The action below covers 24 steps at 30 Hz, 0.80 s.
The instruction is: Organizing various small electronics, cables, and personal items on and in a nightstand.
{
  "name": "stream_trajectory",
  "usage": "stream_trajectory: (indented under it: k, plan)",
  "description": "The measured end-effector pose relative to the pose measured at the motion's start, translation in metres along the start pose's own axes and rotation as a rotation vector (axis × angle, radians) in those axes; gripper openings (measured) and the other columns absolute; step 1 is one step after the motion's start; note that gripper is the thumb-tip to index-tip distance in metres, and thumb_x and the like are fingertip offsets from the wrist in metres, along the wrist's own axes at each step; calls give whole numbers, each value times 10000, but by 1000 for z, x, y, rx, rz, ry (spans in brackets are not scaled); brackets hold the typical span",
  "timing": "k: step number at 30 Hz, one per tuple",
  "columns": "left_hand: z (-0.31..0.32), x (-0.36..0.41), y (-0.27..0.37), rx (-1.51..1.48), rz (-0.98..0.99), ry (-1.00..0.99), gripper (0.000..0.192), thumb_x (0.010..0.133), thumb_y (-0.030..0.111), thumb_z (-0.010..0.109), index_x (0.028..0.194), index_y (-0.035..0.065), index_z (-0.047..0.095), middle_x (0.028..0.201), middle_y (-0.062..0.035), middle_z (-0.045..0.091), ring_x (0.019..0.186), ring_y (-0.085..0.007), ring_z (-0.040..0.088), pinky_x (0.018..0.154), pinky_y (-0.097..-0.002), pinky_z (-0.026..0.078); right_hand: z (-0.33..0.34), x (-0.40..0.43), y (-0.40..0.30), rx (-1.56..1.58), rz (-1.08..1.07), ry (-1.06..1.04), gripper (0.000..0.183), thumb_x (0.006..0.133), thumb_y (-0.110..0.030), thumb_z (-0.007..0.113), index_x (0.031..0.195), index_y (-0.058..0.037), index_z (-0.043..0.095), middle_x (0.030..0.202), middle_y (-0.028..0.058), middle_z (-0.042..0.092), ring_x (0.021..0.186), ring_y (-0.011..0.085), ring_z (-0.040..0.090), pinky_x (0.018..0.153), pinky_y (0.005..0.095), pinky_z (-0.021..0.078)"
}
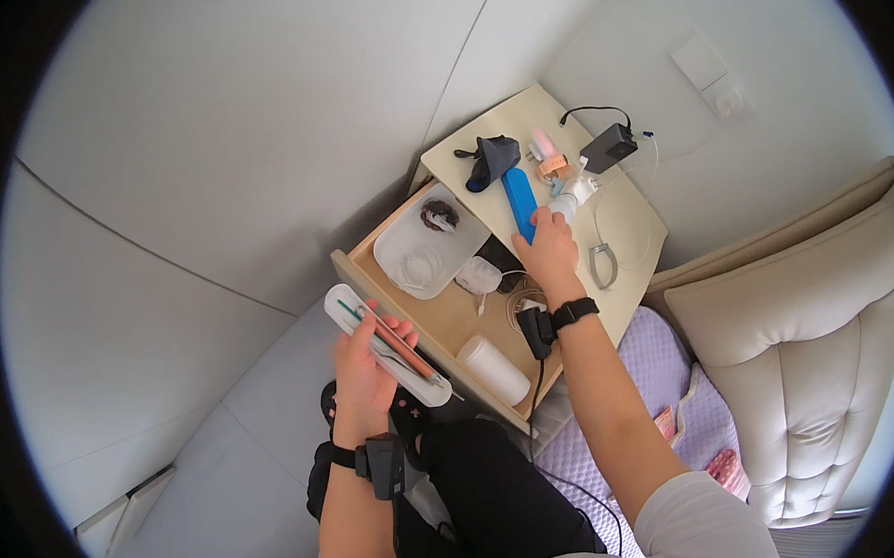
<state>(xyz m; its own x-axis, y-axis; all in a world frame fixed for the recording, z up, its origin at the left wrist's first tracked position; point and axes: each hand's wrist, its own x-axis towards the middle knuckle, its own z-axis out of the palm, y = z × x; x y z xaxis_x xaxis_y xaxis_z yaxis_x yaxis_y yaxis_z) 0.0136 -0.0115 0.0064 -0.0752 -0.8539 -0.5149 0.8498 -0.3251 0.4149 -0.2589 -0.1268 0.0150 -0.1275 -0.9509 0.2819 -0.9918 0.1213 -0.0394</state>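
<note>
My left hand holds a white elongated tray over the front edge of the drawer; an orange-red pen, a green stick and other slim items lie in it. My right hand is on the near end of a long blue case on the nightstand top; whether its fingers grip the case cannot be told. Beside the case are a dark pouch, a white plug adapter, an orange strap and a pink-and-white item.
The open drawer holds a white bin with coiled cable, a white charger and a white cylinder. On the nightstand top are a black power brick and a grey band. A padded headboard stands at right.
</note>
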Motion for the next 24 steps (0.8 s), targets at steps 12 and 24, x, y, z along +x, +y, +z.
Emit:
stream_trajectory:
  k: [12,24]
  plan:
    - [12,0,-2,-193,1,-77,312,975,288,482,1187,59,475,891,-53,549,875,-193,557,864,-431,483,-73,-60,-20,1398,408,-292,551,772,-65,711,1240,1,427,918,96,605,806,176,607,699,322,522]
    - [-6,1,23,-458,290,-36,246,992,298,424,1149,118,483,875,-49,537,889,-189,549,989,-426,427,-68,-142,-81,2211,872,-226,95,903,-127,604,961,-75,550,877,20,584,695,118,529,577,239,430]
